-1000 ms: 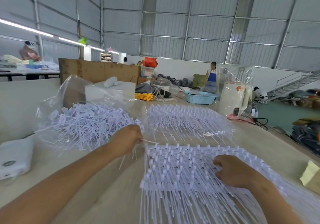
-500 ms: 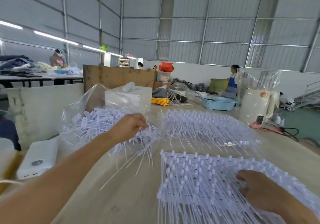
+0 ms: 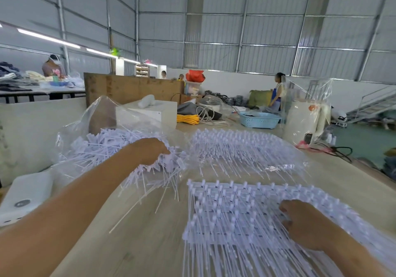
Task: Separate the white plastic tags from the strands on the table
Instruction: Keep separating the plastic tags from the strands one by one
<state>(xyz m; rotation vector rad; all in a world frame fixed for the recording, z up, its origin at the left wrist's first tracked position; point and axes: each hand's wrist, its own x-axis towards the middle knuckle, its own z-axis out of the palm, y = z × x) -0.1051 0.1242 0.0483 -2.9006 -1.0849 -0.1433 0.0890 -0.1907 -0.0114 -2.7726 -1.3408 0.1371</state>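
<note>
A flat sheet of joined white tag strands (image 3: 231, 212) lies on the wooden table (image 3: 150, 244) at the near right. My right hand (image 3: 306, 223) rests on its right part with fingers curled into the strands. To the left, a heap of loose white tags (image 3: 102, 146) lies on an open clear plastic bag (image 3: 102, 109). My left hand (image 3: 150, 150) is at the heap's right edge, fingers curled down around a bunch of loose tags whose thin tails hang below it. The fingertips are hidden in the tags.
A second batch of joined strands (image 3: 242, 148) lies under clear film farther back. A white flat device (image 3: 25, 193) sits at the near left. Behind stand a white box (image 3: 154, 111), a yellow cord (image 3: 188, 119), a blue basket (image 3: 259, 120) and a wrapped white roll (image 3: 300, 122). People work in the background.
My left hand has carried a bunch of pulled-off tags from the near sheet up and left onto the loose heap. My right hand has stayed on the sheet.
</note>
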